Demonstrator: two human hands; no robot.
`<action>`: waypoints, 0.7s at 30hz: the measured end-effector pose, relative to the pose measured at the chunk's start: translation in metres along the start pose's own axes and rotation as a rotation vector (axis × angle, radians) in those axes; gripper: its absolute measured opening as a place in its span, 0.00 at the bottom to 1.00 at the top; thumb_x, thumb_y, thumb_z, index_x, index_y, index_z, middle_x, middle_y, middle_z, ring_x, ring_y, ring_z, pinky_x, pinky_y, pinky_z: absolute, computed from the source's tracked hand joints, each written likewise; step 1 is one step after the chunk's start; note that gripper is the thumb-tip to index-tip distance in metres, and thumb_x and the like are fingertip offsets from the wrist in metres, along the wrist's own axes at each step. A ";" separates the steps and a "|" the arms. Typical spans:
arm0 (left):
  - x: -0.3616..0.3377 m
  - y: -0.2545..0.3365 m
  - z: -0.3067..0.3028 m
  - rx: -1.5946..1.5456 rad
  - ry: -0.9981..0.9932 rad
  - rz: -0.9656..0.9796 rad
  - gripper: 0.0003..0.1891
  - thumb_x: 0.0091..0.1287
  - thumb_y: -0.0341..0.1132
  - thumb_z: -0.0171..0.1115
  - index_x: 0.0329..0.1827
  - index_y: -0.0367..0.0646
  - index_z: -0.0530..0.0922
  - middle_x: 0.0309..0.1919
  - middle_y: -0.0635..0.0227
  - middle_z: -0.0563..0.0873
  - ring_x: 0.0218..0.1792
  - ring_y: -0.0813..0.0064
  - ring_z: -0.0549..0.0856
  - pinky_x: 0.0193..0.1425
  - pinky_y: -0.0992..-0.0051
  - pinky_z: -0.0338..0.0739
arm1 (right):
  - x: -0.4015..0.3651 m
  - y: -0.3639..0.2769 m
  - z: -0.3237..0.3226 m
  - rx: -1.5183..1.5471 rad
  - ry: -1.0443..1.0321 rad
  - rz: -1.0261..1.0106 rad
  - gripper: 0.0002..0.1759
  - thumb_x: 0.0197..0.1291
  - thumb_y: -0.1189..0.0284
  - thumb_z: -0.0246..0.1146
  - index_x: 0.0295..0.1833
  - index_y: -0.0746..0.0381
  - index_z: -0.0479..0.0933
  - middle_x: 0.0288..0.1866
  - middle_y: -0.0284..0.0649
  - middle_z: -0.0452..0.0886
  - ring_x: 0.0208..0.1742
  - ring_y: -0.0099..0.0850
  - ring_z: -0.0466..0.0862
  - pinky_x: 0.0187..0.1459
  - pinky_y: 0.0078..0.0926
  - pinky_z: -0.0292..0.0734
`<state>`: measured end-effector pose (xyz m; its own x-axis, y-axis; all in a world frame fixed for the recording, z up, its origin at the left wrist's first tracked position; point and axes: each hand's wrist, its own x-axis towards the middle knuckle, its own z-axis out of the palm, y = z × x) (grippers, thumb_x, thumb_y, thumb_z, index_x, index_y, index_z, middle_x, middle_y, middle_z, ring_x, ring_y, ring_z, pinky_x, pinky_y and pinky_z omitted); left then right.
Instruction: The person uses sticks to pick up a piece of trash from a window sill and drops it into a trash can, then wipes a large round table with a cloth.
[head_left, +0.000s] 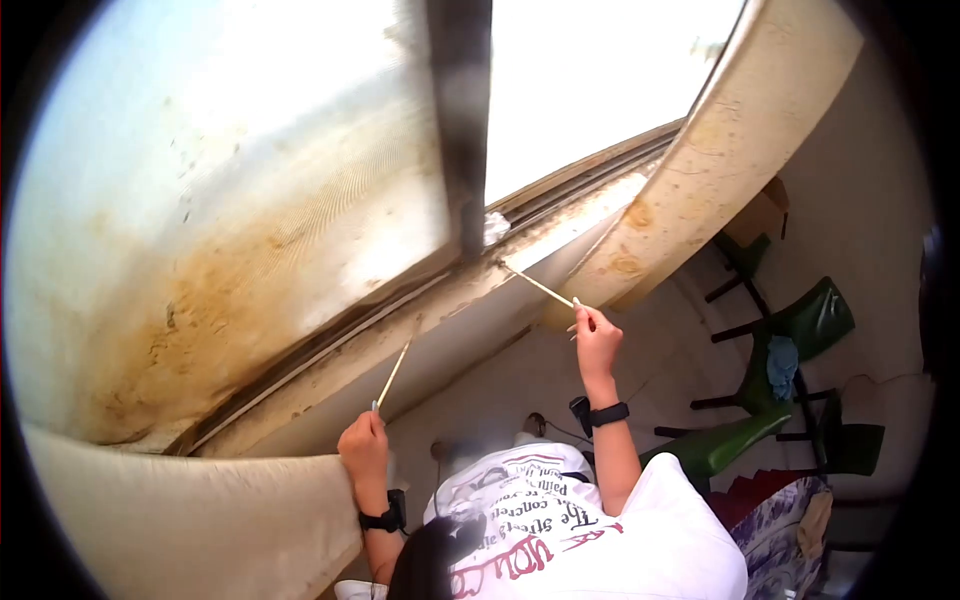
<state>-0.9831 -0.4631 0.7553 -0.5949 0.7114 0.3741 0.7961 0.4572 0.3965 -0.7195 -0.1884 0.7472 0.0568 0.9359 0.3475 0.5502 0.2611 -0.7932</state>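
My right hand (597,343) pinches one end of a thin pale wooden stick (540,286). The far end of that stick looks dark and meets the dirty window sill (450,305), just below the window's upright frame bar. Lower and to the left, my left hand (363,445) grips a second thin pale stick (393,374), which points up with its tip at the sill's inner edge. Beside the upright bar, a crumpled white wad (495,227) lies in the window track.
A stained, mouldy window pane (250,250) fills the left side. Pale curtains hang at the right (690,170) and at the lower left (200,510). Green chairs (730,445) stand on the right, one with a blue cloth (782,365) over it.
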 end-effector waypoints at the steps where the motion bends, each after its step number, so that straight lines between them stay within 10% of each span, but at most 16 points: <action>1: 0.006 0.016 0.007 -0.012 -0.005 0.012 0.10 0.64 0.34 0.58 0.24 0.43 0.75 0.18 0.61 0.78 0.22 0.57 0.79 0.26 0.62 0.71 | 0.005 0.007 -0.005 -0.009 0.001 0.000 0.09 0.61 0.71 0.61 0.40 0.65 0.83 0.19 0.38 0.82 0.18 0.21 0.80 0.21 0.20 0.72; 7: 0.032 0.099 0.071 -0.097 0.020 0.093 0.12 0.65 0.35 0.57 0.22 0.45 0.76 0.16 0.63 0.78 0.19 0.58 0.78 0.24 0.63 0.71 | 0.030 0.044 -0.028 -0.029 -0.113 0.052 0.11 0.60 0.63 0.59 0.36 0.58 0.82 0.23 0.47 0.80 0.27 0.46 0.82 0.30 0.38 0.75; 8: 0.035 0.113 0.079 -0.102 0.020 0.099 0.13 0.65 0.36 0.57 0.21 0.45 0.76 0.16 0.63 0.78 0.19 0.59 0.79 0.24 0.63 0.71 | 0.031 0.048 -0.028 -0.071 -0.099 -0.069 0.12 0.60 0.68 0.62 0.30 0.65 0.81 0.16 0.41 0.79 0.18 0.29 0.82 0.22 0.25 0.72; 12: 0.047 0.151 0.113 -0.094 0.014 0.090 0.15 0.66 0.37 0.56 0.20 0.46 0.76 0.16 0.63 0.79 0.19 0.59 0.79 0.24 0.63 0.71 | 0.026 0.050 -0.025 0.047 -0.414 0.119 0.14 0.61 0.66 0.61 0.27 0.64 0.79 0.17 0.43 0.79 0.19 0.34 0.82 0.23 0.29 0.74; 21: 0.076 0.180 0.158 -0.030 -0.075 0.093 0.16 0.67 0.41 0.54 0.21 0.46 0.77 0.17 0.59 0.81 0.20 0.54 0.81 0.25 0.58 0.73 | 0.037 0.071 -0.003 0.212 -0.421 0.206 0.16 0.65 0.68 0.55 0.30 0.68 0.80 0.14 0.43 0.78 0.17 0.31 0.82 0.21 0.26 0.76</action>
<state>-0.8676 -0.2429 0.7225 -0.5079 0.7883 0.3472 0.8430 0.3719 0.3887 -0.6754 -0.1355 0.7051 -0.2181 0.9756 -0.0233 0.3791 0.0627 -0.9232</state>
